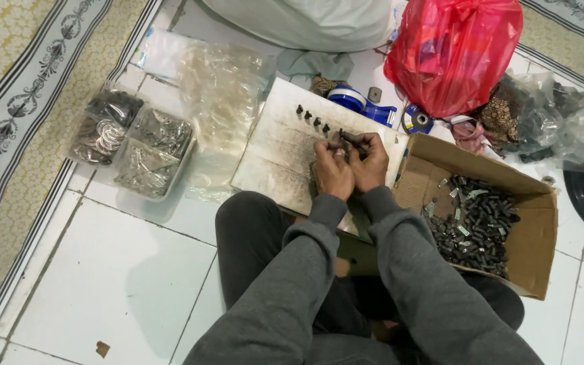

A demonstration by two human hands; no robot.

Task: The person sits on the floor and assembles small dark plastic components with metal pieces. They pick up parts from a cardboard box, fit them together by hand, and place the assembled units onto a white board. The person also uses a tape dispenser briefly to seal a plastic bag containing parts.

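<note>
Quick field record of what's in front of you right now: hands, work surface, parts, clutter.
left hand: on the board, fingers closed beside the right hand
right hand: pinching a small dark part
board: pale, worn, flat on the tiled floor
row of parts: small dark pieces standing on the board
cardboard box: open, at right, holds dark and silvery parts
plastic tray: at left, bagged metal pieces
red bag: behind the box
tape dispenser: blue, behind the board

A red plastic bag point(453, 51) sits beyond a blue tape dispenser point(363, 103); clear bags of metal rings point(132, 140) lie on the tiled floor point(116, 277) beside a patterned rug point(15, 101).
</note>
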